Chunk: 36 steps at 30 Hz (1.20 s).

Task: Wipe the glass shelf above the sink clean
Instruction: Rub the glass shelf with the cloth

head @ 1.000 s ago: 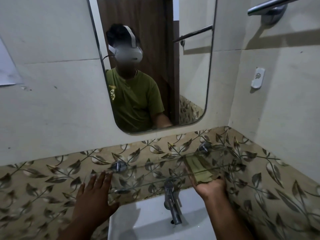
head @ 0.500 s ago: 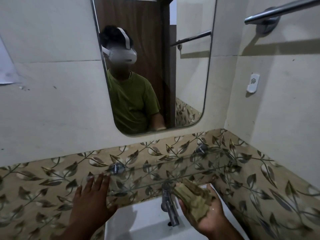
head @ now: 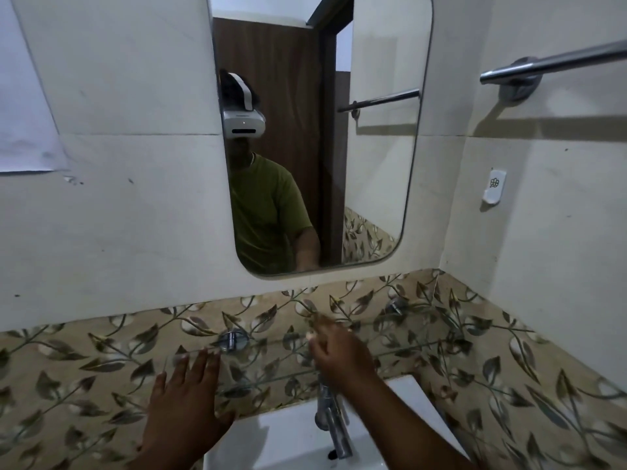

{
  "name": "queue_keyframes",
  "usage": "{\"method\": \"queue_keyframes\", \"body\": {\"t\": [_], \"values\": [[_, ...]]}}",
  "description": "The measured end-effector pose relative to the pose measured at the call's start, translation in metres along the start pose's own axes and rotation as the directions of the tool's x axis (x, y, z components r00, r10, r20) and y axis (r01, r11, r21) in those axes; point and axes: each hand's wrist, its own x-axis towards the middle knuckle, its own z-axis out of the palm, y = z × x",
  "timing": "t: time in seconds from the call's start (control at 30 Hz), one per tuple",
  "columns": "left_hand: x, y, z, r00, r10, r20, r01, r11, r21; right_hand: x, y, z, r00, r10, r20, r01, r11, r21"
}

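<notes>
The clear glass shelf (head: 417, 337) runs along the leaf-patterned tile band above the sink, held by two metal brackets (head: 232, 339). My left hand (head: 188, 398) lies flat, fingers spread, on the shelf's left end. Palm down over the middle of the shelf, my right hand (head: 341, 356) is blurred by motion. An olive cloth (head: 317, 325) shows only as a blurred edge at its fingertips; the rest is hidden under the hand.
A white sink (head: 291, 435) with a chrome faucet (head: 334, 425) sits right below the shelf. A mirror (head: 373, 164) hangs above it. On the right wall are a towel bar (head: 549, 64) and a small white holder (head: 494, 189).
My right hand, which held the cloth palm-up over the sink half a second ago, has turned over and moved up and left onto the shelf's middle. The left hand has stayed on the shelf's left end.
</notes>
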Motion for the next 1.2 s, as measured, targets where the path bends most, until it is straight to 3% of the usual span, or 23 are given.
{"method": "queue_keyframes", "body": {"t": [0.07, 0.17, 0.23, 0.3, 0.43, 0.63, 0.7, 0.83, 1.0, 1.2], "values": [[0.001, -0.002, 0.002, 1.0, 0.012, 0.003, -0.012, 1.0, 0.003, -0.005, -0.002, 0.022, 0.984, -0.137, 0.112, 0.16, 0.959, -0.235], [0.003, -0.007, 0.008, 1.0, 0.022, -0.017, -0.022, 1.0, 0.009, -0.003, 0.008, 0.022, 0.955, -0.185, 0.233, 0.259, 0.903, -0.343], [0.002, -0.007, 0.008, 0.999, 0.03, -0.023, -0.03, 1.0, 0.003, -0.001, 0.028, 0.011, 0.958, -0.164, 0.236, 0.246, 0.894, -0.375], [0.001, -0.007, 0.008, 0.999, 0.027, -0.02, -0.027, 1.0, 0.011, 0.006, 0.054, -0.004, 0.981, -0.058, 0.186, 0.13, 0.906, -0.404], [0.001, -0.006, 0.008, 1.0, -0.002, -0.025, 0.002, 1.0, 0.013, 0.023, 0.069, -0.016, 0.991, 0.054, 0.118, -0.001, 0.913, -0.408], [0.001, -0.007, 0.011, 1.0, 0.02, -0.023, -0.02, 1.0, 0.017, 0.003, 0.081, -0.013, 0.957, -0.195, 0.216, 0.262, 0.9, -0.348], [0.001, -0.007, 0.008, 1.0, 0.018, -0.012, -0.018, 1.0, 0.014, -0.006, 0.107, -0.022, 0.949, -0.219, 0.225, 0.283, 0.906, -0.315], [-0.002, -0.003, 0.002, 1.0, 0.003, -0.006, -0.003, 1.0, 0.014, 0.004, 0.15, -0.045, 0.995, -0.02, 0.095, 0.058, 0.912, -0.407], [-0.002, 0.001, -0.004, 1.0, -0.014, -0.013, 0.014, 1.0, 0.014, 0.022, 0.112, -0.037, 0.996, 0.083, 0.044, -0.057, 0.904, -0.424], [-0.001, 0.002, -0.005, 1.0, -0.004, -0.016, 0.004, 1.0, -0.002, -0.01, 0.107, -0.041, 0.964, -0.16, 0.21, 0.237, 0.874, -0.424]]}}
